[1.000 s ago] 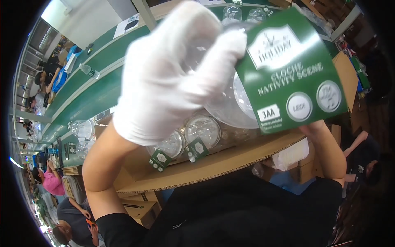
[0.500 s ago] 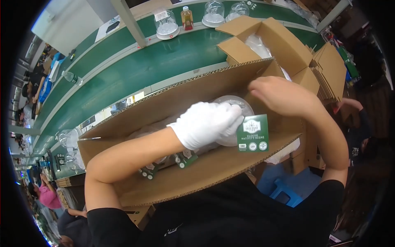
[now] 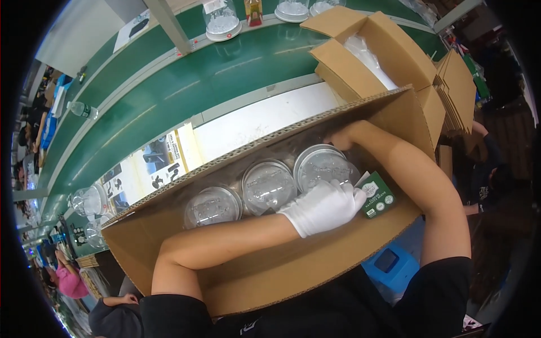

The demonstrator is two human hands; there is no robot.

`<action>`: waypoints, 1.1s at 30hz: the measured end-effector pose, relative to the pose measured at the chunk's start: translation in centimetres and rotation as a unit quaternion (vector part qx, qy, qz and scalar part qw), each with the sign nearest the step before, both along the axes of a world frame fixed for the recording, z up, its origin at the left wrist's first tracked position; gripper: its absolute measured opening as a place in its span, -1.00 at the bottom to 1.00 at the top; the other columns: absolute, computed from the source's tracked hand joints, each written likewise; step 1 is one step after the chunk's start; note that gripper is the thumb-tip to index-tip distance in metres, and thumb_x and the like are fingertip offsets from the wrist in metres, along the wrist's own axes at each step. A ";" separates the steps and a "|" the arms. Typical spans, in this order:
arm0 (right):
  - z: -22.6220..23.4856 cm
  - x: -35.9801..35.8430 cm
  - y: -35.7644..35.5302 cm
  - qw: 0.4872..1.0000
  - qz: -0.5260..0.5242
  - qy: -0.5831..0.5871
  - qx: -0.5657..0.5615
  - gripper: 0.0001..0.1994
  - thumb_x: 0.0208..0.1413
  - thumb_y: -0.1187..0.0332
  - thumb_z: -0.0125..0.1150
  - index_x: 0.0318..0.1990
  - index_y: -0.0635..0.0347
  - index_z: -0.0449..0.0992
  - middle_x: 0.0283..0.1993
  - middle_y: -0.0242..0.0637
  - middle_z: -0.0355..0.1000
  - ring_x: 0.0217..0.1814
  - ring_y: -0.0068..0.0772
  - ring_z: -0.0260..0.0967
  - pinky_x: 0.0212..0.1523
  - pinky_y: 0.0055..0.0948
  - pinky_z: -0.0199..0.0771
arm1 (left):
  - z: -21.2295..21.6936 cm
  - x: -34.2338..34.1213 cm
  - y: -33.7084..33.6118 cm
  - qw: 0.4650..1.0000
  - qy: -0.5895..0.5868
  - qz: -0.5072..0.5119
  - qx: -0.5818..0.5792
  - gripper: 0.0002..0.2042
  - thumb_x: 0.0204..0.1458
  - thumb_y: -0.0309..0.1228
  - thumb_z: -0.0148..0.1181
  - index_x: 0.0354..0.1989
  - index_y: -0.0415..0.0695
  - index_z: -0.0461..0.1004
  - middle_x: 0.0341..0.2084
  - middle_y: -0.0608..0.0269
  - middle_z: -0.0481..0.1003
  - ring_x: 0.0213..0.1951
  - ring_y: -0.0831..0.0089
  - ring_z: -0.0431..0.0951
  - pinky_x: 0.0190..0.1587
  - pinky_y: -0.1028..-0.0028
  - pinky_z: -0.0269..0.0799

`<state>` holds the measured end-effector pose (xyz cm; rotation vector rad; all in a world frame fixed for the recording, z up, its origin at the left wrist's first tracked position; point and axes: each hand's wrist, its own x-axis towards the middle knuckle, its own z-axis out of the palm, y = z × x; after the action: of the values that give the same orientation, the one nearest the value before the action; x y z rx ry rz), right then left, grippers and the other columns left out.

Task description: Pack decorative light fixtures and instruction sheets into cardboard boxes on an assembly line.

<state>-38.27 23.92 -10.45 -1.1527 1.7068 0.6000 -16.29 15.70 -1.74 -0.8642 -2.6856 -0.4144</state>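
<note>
Three clear domes stand in a row inside a long open cardboard box [image 3: 270, 279]: the left dome [image 3: 211, 207], the middle dome [image 3: 269, 185] and the right dome [image 3: 322, 163]. White bases show through them, and the tops carry raised lettering. My left hand [image 3: 327, 208], in a white glove, has its fingers bent round the near side of the right dome. Against its fingertips leans a green tag [image 3: 376, 194]. My bare right hand [image 3: 342, 137] reaches in at that dome's far edge, its fingers bunched and partly hidden by the box wall.
A second open carton [image 3: 389, 42] with clear wrapping stands beyond, beside flattened cardboard [image 3: 455, 93]. Past the box runs a green conveyor belt [image 3: 248, 70] with more domes [image 3: 221, 22] along its far side. A blue stool [image 3: 391, 265] stands below the box.
My left hand has shifted right and down to the dome's near side, uncovering the domes. My right hand has lowered into the box behind the right dome. The green tag has moved right.
</note>
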 end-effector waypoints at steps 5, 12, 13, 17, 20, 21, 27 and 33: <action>0.6 -0.3 0.4 0.990 0.061 0.099 -0.083 -0.45 -0.07 0.40 0.03 0.17 0.31 0.47 0.25 0.05 0.39 0.32 -0.02 0.32 0.32 -0.19 0.28 | -0.5 0.0 0.5 1.000 0.022 -0.018 0.012 -0.90 0.03 -0.39 0.11 -0.38 -0.15 0.41 -0.68 0.27 0.37 -0.63 0.43 0.48 -0.68 0.43 0.39; 4.7 2.6 1.2 0.945 -0.125 0.154 -0.259 -0.53 0.14 0.34 0.01 0.21 0.26 0.45 0.35 0.00 0.30 0.42 -0.07 0.21 0.38 -0.26 0.21 | -1.8 0.9 1.2 1.000 0.008 -0.023 0.015 -0.85 0.06 -0.37 0.09 -0.31 -0.20 0.45 -0.67 0.24 0.38 -0.63 0.40 0.48 -0.70 0.38 0.35; 4.0 2.3 2.1 0.946 -0.126 0.152 -0.257 -0.53 0.14 0.34 0.01 0.21 0.26 0.45 0.35 0.00 0.30 0.42 -0.07 0.21 0.38 -0.26 0.21 | -1.9 1.0 1.4 0.999 0.010 -0.026 0.016 -0.83 0.05 -0.36 0.09 -0.29 -0.21 0.46 -0.67 0.23 0.38 -0.63 0.39 0.48 -0.70 0.38 0.34; 4.0 3.2 2.5 0.961 0.000 0.254 -0.105 -0.57 0.24 0.28 0.02 0.24 0.14 0.45 0.35 -0.14 0.33 0.35 -0.18 0.32 0.25 -0.15 0.38 | -2.0 1.1 1.6 0.999 -0.005 -0.034 -0.009 -0.80 0.02 -0.36 0.09 -0.26 -0.22 0.46 -0.66 0.23 0.38 -0.62 0.38 0.48 -0.70 0.39 0.34; 4.0 3.3 3.6 0.966 -0.002 0.253 -0.047 -0.57 0.22 0.21 0.07 0.23 0.05 0.47 0.30 -0.20 0.39 0.27 -0.14 0.40 0.08 0.03 0.49 | -2.5 1.3 2.1 0.999 0.025 -0.025 0.004 -0.79 0.00 -0.36 0.09 -0.26 -0.22 0.46 -0.66 0.23 0.38 -0.63 0.36 0.48 -0.70 0.38 0.34; 4.3 3.6 3.3 0.966 0.001 0.253 -0.048 -0.57 0.22 0.21 0.07 0.23 0.05 0.47 0.30 -0.20 0.39 0.27 -0.14 0.40 0.08 0.03 0.49 | -2.6 1.3 2.2 0.999 0.032 -0.031 0.006 -0.80 -0.01 -0.36 0.09 -0.27 -0.22 0.45 -0.66 0.22 0.37 -0.63 0.37 0.47 -0.70 0.39 0.33; 8.5 7.6 -1.5 0.956 -0.070 0.076 -0.275 -0.54 0.30 0.10 -0.03 0.25 0.10 0.42 0.29 -0.05 0.37 0.26 0.00 0.36 0.26 -0.10 0.33 | -2.8 2.2 2.8 0.999 0.037 -0.033 -0.002 -0.82 -0.01 -0.36 0.09 -0.31 -0.22 0.43 -0.67 0.20 0.34 -0.65 0.36 0.45 -0.71 0.39 0.30; 5.5 8.6 -4.0 0.951 -0.136 -0.206 -0.186 -0.40 0.37 -0.11 -0.22 0.39 0.07 0.23 0.41 -0.03 0.20 0.42 0.03 0.17 0.43 -0.11 0.08 | -2.6 2.4 3.4 0.998 0.042 -0.042 -0.006 -0.83 -0.02 -0.37 0.10 -0.33 -0.23 0.43 -0.66 0.19 0.34 -0.63 0.34 0.44 -0.72 0.40 0.27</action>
<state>-29.65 19.94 -4.92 -1.1710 1.6044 -0.1398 -13.89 19.14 -4.35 -0.9785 -2.5845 -0.3735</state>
